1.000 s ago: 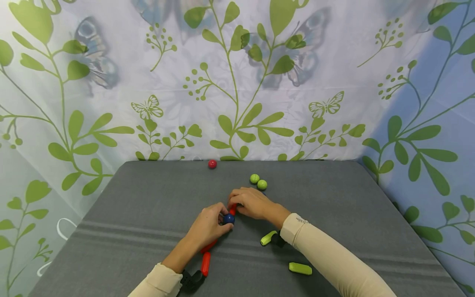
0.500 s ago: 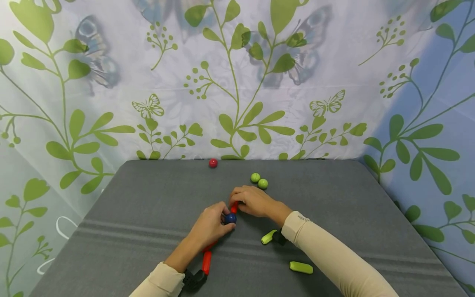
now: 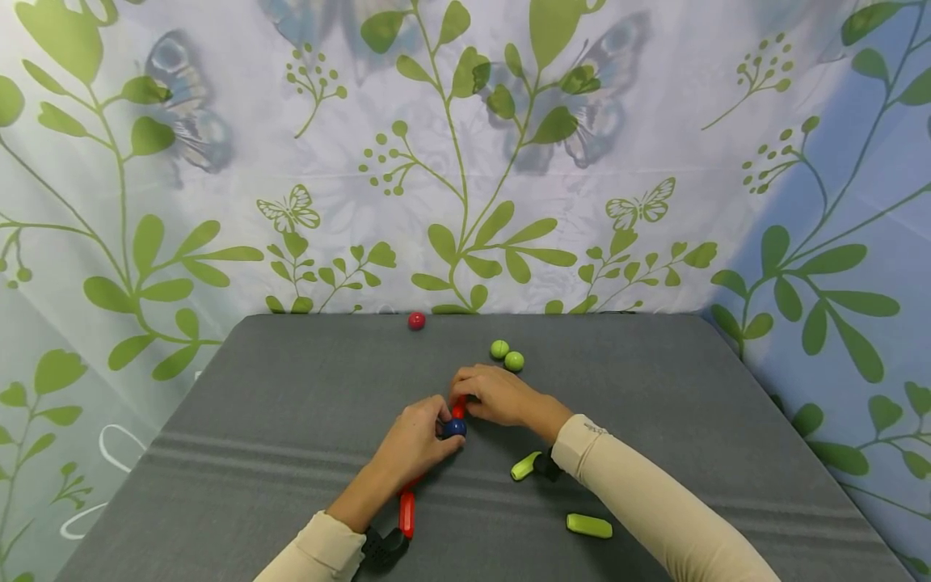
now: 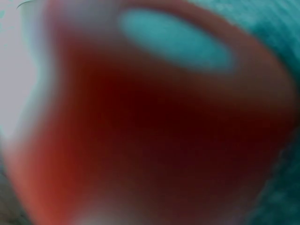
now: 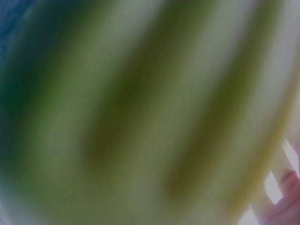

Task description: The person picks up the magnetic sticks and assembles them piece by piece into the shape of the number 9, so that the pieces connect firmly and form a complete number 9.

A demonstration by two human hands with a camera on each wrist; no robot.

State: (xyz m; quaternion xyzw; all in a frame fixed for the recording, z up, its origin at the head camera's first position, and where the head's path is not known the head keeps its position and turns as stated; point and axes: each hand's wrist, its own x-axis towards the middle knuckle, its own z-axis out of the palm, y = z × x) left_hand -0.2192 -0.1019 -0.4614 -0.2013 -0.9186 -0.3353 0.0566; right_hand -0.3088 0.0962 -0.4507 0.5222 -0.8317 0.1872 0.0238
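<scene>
Near the middle of the table, my left hand (image 3: 413, 436) pinches a shiny dark-blue ball (image 3: 455, 428) between thumb and fingers. Just beyond it, my right hand (image 3: 494, 394) holds a short red stick (image 3: 459, 408) in its fingertips, the stick's near end right at the ball. The stick's far end is hidden under the fingers. A blurred red shape (image 4: 140, 131) fills most of the left wrist view. In the right wrist view, a blurred green ribbed shape (image 5: 140, 122) covers nearly everything, with fingers (image 5: 286, 192) at the right edge.
Another red stick (image 3: 406, 515) lies below the left forearm. Two lime-green sticks, one nearer (image 3: 589, 525) and one by the right wrist (image 3: 524, 466), lie on the grey table (image 3: 305, 388). Two green balls (image 3: 514, 361) sit beyond the right hand; a red ball (image 3: 416, 321) is at the back edge.
My left hand has edged slightly to the right with the blue ball, towards the red stick. The right hand has barely moved and keeps its hold on the stick.
</scene>
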